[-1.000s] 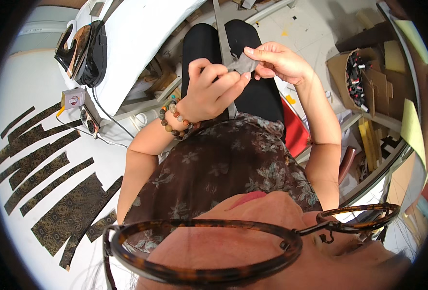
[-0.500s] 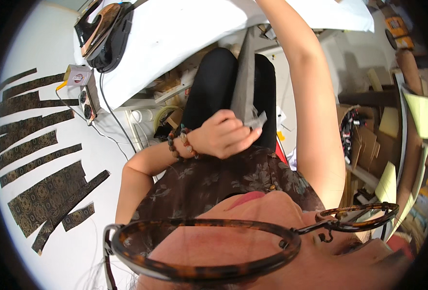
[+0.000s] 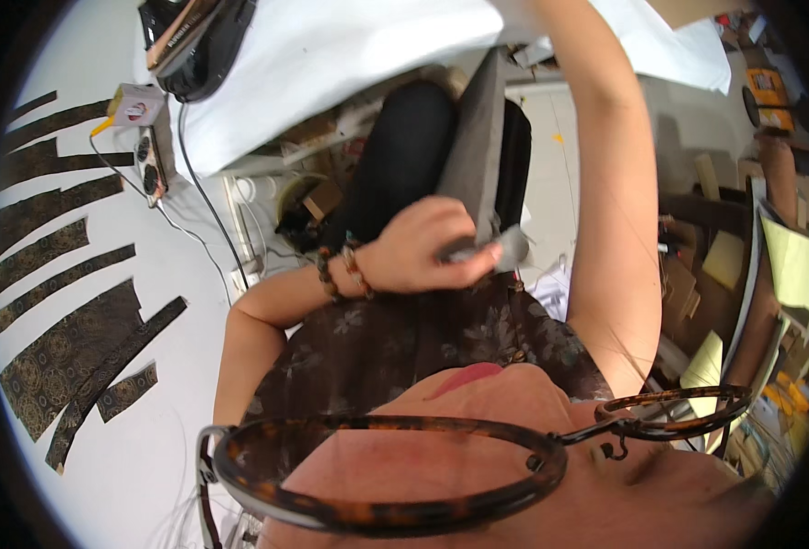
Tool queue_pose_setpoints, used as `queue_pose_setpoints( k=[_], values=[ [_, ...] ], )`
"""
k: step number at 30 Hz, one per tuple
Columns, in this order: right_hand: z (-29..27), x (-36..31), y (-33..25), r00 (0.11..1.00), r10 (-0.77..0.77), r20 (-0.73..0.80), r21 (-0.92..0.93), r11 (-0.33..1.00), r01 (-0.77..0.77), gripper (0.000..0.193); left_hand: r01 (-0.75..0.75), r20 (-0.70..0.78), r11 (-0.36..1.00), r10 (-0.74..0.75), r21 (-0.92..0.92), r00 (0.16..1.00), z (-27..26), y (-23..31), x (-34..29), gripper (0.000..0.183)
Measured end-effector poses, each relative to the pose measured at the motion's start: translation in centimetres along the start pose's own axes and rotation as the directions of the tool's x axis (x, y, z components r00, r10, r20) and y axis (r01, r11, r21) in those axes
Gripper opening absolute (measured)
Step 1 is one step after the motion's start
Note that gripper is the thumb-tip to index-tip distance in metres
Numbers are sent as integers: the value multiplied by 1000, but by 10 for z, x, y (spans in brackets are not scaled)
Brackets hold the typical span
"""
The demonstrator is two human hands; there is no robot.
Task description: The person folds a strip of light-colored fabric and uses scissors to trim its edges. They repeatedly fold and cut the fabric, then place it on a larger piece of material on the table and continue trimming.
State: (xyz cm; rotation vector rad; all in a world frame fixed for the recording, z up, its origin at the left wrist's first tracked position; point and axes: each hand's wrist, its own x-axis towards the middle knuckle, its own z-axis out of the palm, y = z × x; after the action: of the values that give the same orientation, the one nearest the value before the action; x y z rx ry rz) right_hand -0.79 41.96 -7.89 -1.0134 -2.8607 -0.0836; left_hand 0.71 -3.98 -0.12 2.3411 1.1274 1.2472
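Note:
My left hand (image 3: 432, 242), with two bead bracelets at its wrist, is closed on one end of a long grey strip of cloth (image 3: 477, 137) above my lap. A pale, crumpled bit of the cloth sticks out past the fingertips. From there the strip runs up between my dark-trousered legs to the edge of the white-covered table (image 3: 349, 55). My right arm (image 3: 610, 183) stretches forward along the right side to the top edge of the view. Its hand is cut off there, so its grip is hidden.
A black and copper-coloured iron (image 3: 203, 50) stands at the table's upper left, its cord hanging down. Nearby are a small carton (image 3: 137, 105) and a power strip (image 3: 152, 169). Dark patterned cloth pieces (image 3: 75, 343) cover the left. Cluttered shelves and boxes (image 3: 724, 265) fill the right.
My left hand has shifted slightly right with the cloth end, and the strip now shows a broader side. The view has tilted a little, so the iron sits higher in it.

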Motion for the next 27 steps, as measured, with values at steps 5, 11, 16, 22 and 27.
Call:
queue_pose_setpoints(
  k=[5, 11, 16, 22, 27],
  values=[
    [-12, -153, 36, 895, 279, -348, 528, 847, -58, 28, 120, -280, 990, -94, 76, 955, -11, -14, -30, 51],
    [-64, -379, -62, 809, 553, -198, 954, 299, 29, 30, 147, -404, 957, -241, -251, 882, -18, -31, -62, 67],
    [-40, -455, -135, 876, 478, 65, 980, -196, 34, 78, 306, -464, 950, -301, -67, 833, -5, -44, -69, 61],
    [-38, -503, -123, 953, 279, 118, 977, -202, -62, 89, 347, -442, 854, -158, 388, 883, 3, -24, -45, 22],
    [-35, -521, -98, 975, 149, 163, 972, -195, -133, 82, 588, -323, 786, -616, -191, 718, 15, 7, -41, 21]
  ],
)
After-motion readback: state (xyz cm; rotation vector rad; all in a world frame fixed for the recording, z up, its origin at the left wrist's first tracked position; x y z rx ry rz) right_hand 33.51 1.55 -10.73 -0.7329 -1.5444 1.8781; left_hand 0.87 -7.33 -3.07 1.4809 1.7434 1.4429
